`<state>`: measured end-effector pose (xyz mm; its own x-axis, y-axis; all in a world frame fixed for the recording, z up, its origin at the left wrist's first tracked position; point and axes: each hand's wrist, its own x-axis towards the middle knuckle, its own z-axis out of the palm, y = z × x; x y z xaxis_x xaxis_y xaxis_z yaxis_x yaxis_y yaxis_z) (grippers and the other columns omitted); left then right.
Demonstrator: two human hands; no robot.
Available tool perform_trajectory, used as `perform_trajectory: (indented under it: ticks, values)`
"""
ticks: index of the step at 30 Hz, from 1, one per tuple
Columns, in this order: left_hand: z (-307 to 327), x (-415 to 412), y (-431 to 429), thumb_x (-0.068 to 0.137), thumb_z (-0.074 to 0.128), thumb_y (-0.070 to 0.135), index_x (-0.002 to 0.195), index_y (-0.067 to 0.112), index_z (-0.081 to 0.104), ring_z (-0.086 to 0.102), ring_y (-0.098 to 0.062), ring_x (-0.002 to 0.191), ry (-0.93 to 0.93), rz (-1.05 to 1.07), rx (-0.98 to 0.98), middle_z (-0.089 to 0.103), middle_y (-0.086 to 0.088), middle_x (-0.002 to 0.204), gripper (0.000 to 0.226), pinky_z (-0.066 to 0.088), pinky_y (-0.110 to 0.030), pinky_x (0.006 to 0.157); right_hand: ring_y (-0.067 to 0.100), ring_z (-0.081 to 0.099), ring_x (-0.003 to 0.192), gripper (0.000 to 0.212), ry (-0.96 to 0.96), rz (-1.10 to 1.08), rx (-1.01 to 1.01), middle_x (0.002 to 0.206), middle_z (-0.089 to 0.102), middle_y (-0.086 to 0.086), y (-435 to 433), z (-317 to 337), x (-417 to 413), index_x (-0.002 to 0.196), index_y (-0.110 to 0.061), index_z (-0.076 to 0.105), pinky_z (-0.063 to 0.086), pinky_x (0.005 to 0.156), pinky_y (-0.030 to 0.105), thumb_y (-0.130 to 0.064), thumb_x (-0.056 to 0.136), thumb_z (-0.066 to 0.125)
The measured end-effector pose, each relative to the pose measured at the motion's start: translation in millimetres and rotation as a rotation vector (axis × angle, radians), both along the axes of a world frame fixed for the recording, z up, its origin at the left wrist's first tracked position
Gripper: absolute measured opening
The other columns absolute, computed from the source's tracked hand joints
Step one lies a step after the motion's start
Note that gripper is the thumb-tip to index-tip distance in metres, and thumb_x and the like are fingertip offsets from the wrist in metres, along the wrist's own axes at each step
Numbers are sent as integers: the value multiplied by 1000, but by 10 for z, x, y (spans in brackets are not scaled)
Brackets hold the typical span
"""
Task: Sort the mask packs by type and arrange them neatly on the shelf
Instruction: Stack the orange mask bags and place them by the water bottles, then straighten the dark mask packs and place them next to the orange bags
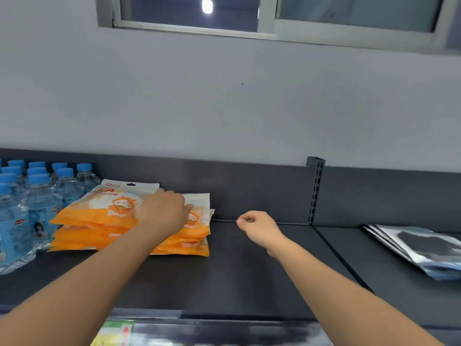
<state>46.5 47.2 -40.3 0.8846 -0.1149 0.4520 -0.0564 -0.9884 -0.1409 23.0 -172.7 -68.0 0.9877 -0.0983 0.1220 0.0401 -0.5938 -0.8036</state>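
Resting hand: my left hand (pixel 163 212), fingers straight, lies on the orange mask packs (pixel 94 218).
Free hand: my right hand (pixel 259 227), fingers curled, holds nothing above the shelf (pixel 237 275).
Orange stacks: two, touching, beside the water bottles (pixel 37 196).
Silver mask packs (pixel 424 248): far right, well apart.

Orange-and-white plastic mask packs (pixel 82 221) lay flat in 2 adjoining stacks at left of dark grey metal shelf (pixel 237 270); silver-and-black foil mask packs (pixel 424 248) lay flat, fanned, on right section, well apart.
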Motion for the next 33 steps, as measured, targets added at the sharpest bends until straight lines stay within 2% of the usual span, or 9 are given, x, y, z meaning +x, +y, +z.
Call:
perform_trajectory:
  ticks: [4, 10, 14, 17, 23, 25, 28, 31, 33]
  values:
    - [-10, -6, -446, 99, 36, 48, 92, 17, 67, 53, -23, 106, 18, -99, -9, 65, -2, 100, 44, 44, -33, 74, 13, 60, 102, 20, -13, -86, -100, 100, 64, -10, -549, 98, -210, 104, -21, 71, 46, 82, 26, -31, 94, 57]
    - [18, -72, -1393, 96, 43, 44, 92, 14, 67, 59, -24, 98, 87, -243, -118, 66, -3, 94, 38, 46, -31, 69, 14, 61, 102, 19, -15, -227, -149, 99, 65, -9, -1500, 190, -534, 103, -20, 72, 44, 79, 24, -31, 92, 60]
    - [-58, -183, -2195, 96, 47, 44, 92, 15, 68, 61, -22, 86, 116, -320, -186, 66, -1, 89, 36, 46, -28, 64, 14, 63, 96, 18, -18, -300, -136, 98, 68, -6, -2207, 183, -739, 98, -20, 73, 48, 80, 26, -32, 91, 62]
    - [-127, -282, -2810, 96, 46, 44, 94, 16, 67, 61, -20, 85, 134, -349, -182, 66, 1, 89, 35, 50, -28, 64, 14, 62, 84, 13, -22, -346, -121, 93, 70, -4, -2748, 163, -886, 90, -22, 71, 47, 72, 26, -32, 89, 63]
    - [-298, -412, -3879, 94, 48, 48, 93, 16, 68, 62, -21, 86, 241, -335, -270, 68, -1, 89, 38, 48, -28, 64, 19, 65, 98, 12, -13, -457, -141, 94, 71, -3, -3811, 130, -1143, 84, -23, 68, 52, 90, 35, -32, 90, 60]
    - [-354, -428, -4160, 94, 47, 50, 99, 14, 69, 63, -23, 92, 330, -333, -359, 69, -3, 98, 42, 50, -30, 72, 21, 62, 106, 19, 33, -494, -159, 109, 69, 0, -4122, 77, -1162, 103, -21, 66, 49, 92, 35, -34, 91, 59]
    - [-389, -443, -4501, 97, 45, 49, 118, 6, 63, 59, -25, 105, 528, -334, -568, 64, -7, 115, 51, 47, -32, 85, 26, 52, 123, 53, 125, -546, -171, 134, 57, 4, -4494, -8, -1127, 135, -15, 50, 43, 94, 35, -42, 90, 59]
    - [-324, -403, -4773, 98, 51, 39, 140, 4, 42, 50, -28, 122, 787, -309, -1077, 49, -12, 136, 56, 44, -37, 101, 29, 44, 131, 67, 195, -535, 39, 147, 43, 9, -4742, -100, -1037, 145, -7, 37, 38, 95, 33, -41, 92, 60]
    - [-252, -358, -4910, 98, 54, 30, 142, 6, 38, 50, -32, 125, 892, -297, -1298, 44, -14, 143, 53, 44, -41, 103, 29, 49, 124, 70, 230, -528, 144, 145, 45, 12, -4846, -136, -953, 145, -5, 36, 39, 89, 32, -41, 91, 62]
